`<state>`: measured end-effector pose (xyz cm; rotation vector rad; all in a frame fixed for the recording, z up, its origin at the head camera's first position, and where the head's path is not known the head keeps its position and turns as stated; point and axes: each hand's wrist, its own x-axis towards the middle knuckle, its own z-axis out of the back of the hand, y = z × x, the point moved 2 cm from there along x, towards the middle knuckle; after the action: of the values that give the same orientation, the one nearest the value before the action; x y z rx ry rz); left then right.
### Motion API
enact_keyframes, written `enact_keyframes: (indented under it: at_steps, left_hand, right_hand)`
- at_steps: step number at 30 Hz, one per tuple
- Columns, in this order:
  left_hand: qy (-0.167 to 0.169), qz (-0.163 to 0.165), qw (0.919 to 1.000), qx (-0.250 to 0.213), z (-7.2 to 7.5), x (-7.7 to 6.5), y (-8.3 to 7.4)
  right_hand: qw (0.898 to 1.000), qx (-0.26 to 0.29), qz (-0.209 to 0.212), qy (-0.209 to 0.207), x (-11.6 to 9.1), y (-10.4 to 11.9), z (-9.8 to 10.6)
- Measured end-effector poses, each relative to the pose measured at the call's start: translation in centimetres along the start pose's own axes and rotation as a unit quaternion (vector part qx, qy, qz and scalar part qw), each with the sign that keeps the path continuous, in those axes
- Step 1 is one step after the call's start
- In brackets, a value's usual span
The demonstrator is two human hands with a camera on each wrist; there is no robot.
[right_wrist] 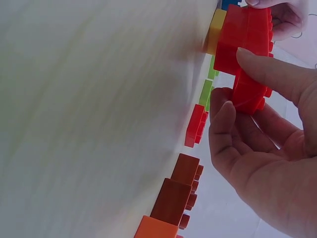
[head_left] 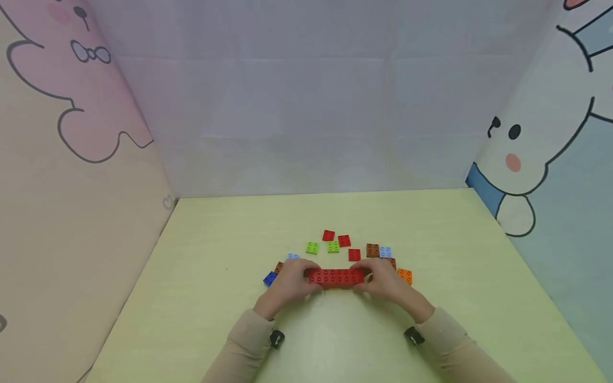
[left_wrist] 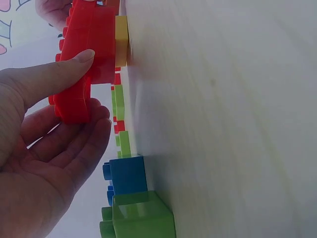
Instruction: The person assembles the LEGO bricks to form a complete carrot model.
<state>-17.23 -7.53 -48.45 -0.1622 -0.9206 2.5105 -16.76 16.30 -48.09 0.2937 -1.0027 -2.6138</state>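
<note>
A long red toy brick assembly [head_left: 337,277] lies crosswise between both hands in the head view, studs up. Its left end is pinched by my left hand [head_left: 291,280], thumb on the near side. At the other end my right hand [head_left: 384,280] grips it the same way. From the wrist views the red bricks [left_wrist: 102,42] form stepped layers, the upper one overhanging at both ends. Beneath them sits a yellow brick [right_wrist: 215,32], close to the tabletop; whether it touches the table I cannot tell.
Beyond the hands lie loose red bricks [head_left: 344,241] and lime green bricks [head_left: 312,248]. Brown [head_left: 372,250], light blue [head_left: 385,251] and orange bricks [head_left: 405,275] are on the right. A dark blue brick [head_left: 270,278] is by the left hand. Cloth walls [head_left: 306,106] enclose the table [head_left: 215,234].
</note>
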Motion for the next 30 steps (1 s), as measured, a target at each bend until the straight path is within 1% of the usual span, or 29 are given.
enact_keyframes:
  at_steps: [7,16,24,30]
  left_hand:
    - [0.013,0.010,0.9998,0.006,0.0,0.1,-0.1]
    - [0.014,0.003,0.9998,0.015,0.0,0.2,-0.2]
    - [0.013,0.002,0.9999,0.011,0.1,0.2,-0.3]
    - [0.017,0.004,0.9997,0.015,0.1,0.2,-0.3]
  right_hand:
    - [1.000,0.000,-0.002,0.001,-0.2,0.0,0.3]
    - [1.000,0.016,0.004,0.000,-0.9,-0.4,1.5]
    - [1.000,-0.010,-0.006,-0.017,-1.6,-1.3,3.3]
    - [0.998,-0.041,-0.001,-0.043,-2.2,-2.4,4.8]
